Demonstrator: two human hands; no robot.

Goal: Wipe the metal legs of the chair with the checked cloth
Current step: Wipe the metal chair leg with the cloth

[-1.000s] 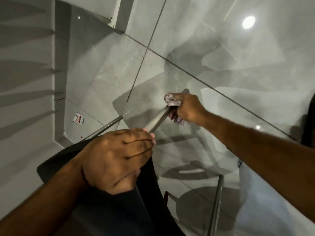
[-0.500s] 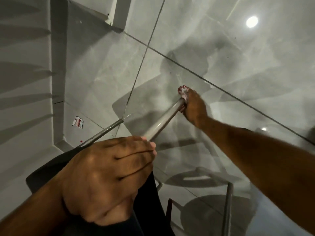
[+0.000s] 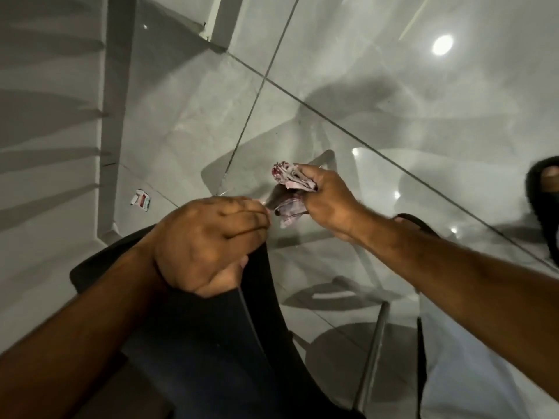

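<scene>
Fingers of the right hand (image 3: 325, 201) are closed round the bunched checked cloth (image 3: 290, 189), wrapped on a chair leg (image 3: 270, 201) just beside the left hand (image 3: 208, 243), which grips the black chair (image 3: 260, 297). Another leg (image 3: 372, 355) stands lower right.

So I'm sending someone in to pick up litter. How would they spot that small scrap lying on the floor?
Start at the grey tiled floor and follow its left edge, where a raised ledge runs along. The scrap lies on the tile just beside that ledge, left of the left hand gripping the black chair. It is a small white wrapper with red markings, the only loose thing there.
</scene>
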